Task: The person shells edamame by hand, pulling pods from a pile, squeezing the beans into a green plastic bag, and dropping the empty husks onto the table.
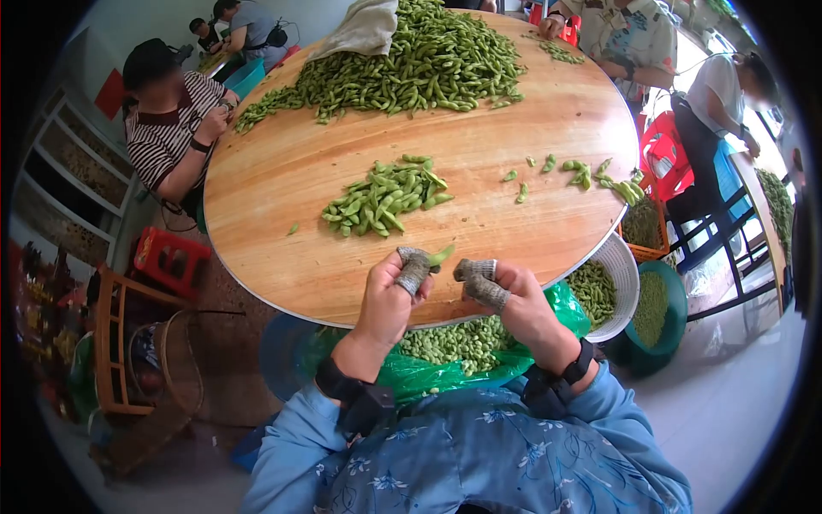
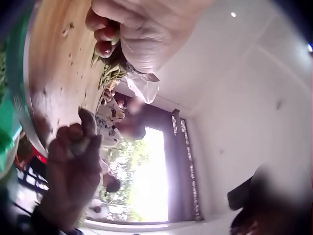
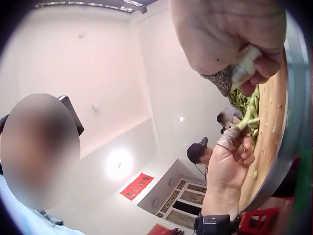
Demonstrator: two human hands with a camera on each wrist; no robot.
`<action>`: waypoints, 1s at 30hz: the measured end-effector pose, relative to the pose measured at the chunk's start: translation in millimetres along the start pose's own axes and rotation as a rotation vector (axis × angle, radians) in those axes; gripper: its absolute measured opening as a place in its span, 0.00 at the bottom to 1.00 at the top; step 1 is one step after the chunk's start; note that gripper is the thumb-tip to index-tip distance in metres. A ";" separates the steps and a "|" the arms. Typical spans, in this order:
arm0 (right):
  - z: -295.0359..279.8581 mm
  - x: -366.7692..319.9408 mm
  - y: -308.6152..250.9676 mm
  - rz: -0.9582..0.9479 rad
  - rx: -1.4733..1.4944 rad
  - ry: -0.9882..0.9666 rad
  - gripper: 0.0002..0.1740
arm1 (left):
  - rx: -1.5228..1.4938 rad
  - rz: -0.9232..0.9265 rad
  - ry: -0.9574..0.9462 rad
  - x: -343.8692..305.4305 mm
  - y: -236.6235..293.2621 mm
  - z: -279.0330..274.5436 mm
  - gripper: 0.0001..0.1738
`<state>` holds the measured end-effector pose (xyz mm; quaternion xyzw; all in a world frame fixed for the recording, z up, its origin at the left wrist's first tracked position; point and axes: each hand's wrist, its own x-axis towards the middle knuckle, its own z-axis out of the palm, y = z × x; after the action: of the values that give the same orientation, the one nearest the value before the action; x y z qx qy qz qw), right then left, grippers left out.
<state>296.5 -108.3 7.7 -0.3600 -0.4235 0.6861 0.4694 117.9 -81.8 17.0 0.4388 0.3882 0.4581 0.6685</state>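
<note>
My left hand [image 1: 390, 295] pinches a green soybean pod [image 1: 442, 255] between its thumb and forefinger, just over the near table edge. The pod's tip points right, toward my other hand. Grey knitted finger covers [image 1: 413, 272] sit on the thumb and forefinger. My right hand [image 1: 521, 308] is a short way right, with similar covers and curled fingers. In the right wrist view these fingers close around a pale green piece [image 3: 246, 63]; I cannot tell its kind. A small heap of pods [image 1: 385, 197] lies on the table beyond my hands.
A large pod pile [image 1: 428, 60], partly under a cloth [image 1: 360, 30], covers the far side of the round table [image 1: 282, 188]. Loose pods [image 1: 582, 176] lie right. Shelled beans [image 1: 458, 343] fill a green bag below me. A white basket [image 1: 621, 274] and teal tub [image 1: 672, 330] stand right. Other people sit around.
</note>
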 end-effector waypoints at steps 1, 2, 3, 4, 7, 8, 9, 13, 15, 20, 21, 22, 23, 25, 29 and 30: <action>5.0 -0.7 -3.7 0.013 0.001 0.005 0.14 | 0.060 0.054 -0.013 -3.3 -1.7 5.3 0.05; 6.2 -1.2 -4.9 0.015 0.001 0.007 0.14 | 0.121 0.109 -0.025 -6.9 -1.9 10.1 0.06; 7.1 -1.8 -5.1 0.007 0.036 0.014 0.13 | 0.209 0.130 -0.033 -12.2 1.6 15.4 0.05; 8.0 -2.6 -5.3 0.000 0.072 0.019 0.12 | 0.208 0.127 -0.032 -14.3 -0.5 16.4 0.05; 10.5 -5.9 -9.3 -0.001 0.119 0.034 0.10 | 0.535 0.282 -0.070 -19.6 0.3 18.7 0.05; 10.2 -6.6 -9.2 0.001 0.119 0.035 0.10 | 0.534 0.281 -0.071 -20.1 -0.2 18.5 0.05; 9.4 -7.2 -9.1 -0.007 0.113 0.022 0.09 | 0.527 0.290 -0.073 -20.3 -0.9 18.3 0.05; 9.3 -9.6 -11.8 -0.014 0.062 0.011 0.09 | 0.460 0.276 -0.081 -21.8 -1.1 18.6 0.05; 7.2 -8.7 -9.0 -0.022 0.037 0.003 0.08 | 0.472 0.295 -0.072 -21.8 -2.5 17.8 0.04; 9.8 -9.4 -14.3 -0.029 -0.051 0.015 0.07 | 0.440 0.259 -0.069 -22.6 -6.8 17.6 0.04; 8.1 -7.9 -11.9 -0.024 -0.068 0.003 0.07 | 0.401 0.217 -0.065 -22.7 -6.9 16.4 0.04; 7.3 -5.9 -7.7 -0.032 -0.070 0.017 0.07 | 0.363 0.174 -0.059 -22.0 -7.3 17.2 0.05; 7.1 -4.0 -2.6 -0.009 -0.044 0.037 0.07 | 0.386 0.191 -0.064 -22.1 -5.6 21.1 0.04; 7.3 -4.2 -6.6 0.052 -0.004 0.040 0.08 | 0.639 0.297 -0.071 -19.2 -7.4 17.2 0.04; 6.6 -3.1 -3.9 0.016 0.053 -0.034 0.09 | 1.156 0.523 -0.092 -18.4 5.1 22.9 0.09; 5.9 -3.9 -3.2 0.014 0.052 -0.030 0.09 | 1.296 0.652 -0.108 -17.6 5.8 22.3 0.11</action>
<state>293.5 -112.8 13.3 -0.3403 -0.4099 0.7054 0.4675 132.0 -102.5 31.5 0.8620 0.3975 0.2898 0.1223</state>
